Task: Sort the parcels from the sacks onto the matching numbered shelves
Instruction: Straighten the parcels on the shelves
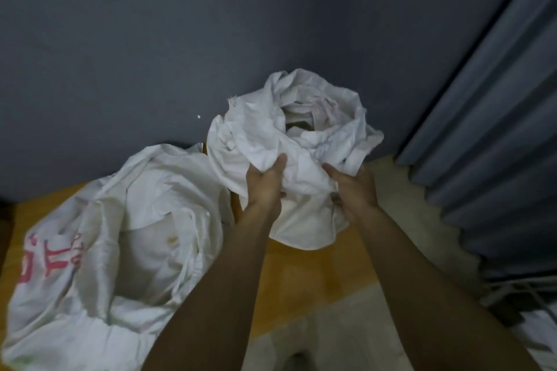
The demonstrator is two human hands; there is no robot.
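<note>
My left hand (265, 187) and right hand (352, 190) both grip the crumpled near edge of a white sack (301, 129), whose mouth gapes at twelve o'clock from my fingers. At eight o'clock a second sack (120, 250) with red print slumps open on the orange floor (301, 274). A grey curtain (497, 99) hangs at three o'clock.

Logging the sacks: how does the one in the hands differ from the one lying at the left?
The held sack is gripped by the left hand and right hand, crumpled up; the floor sack lies slack, untouched. The floor sack shows red print; the held sack shows none. Both are white, mouths open.
</note>
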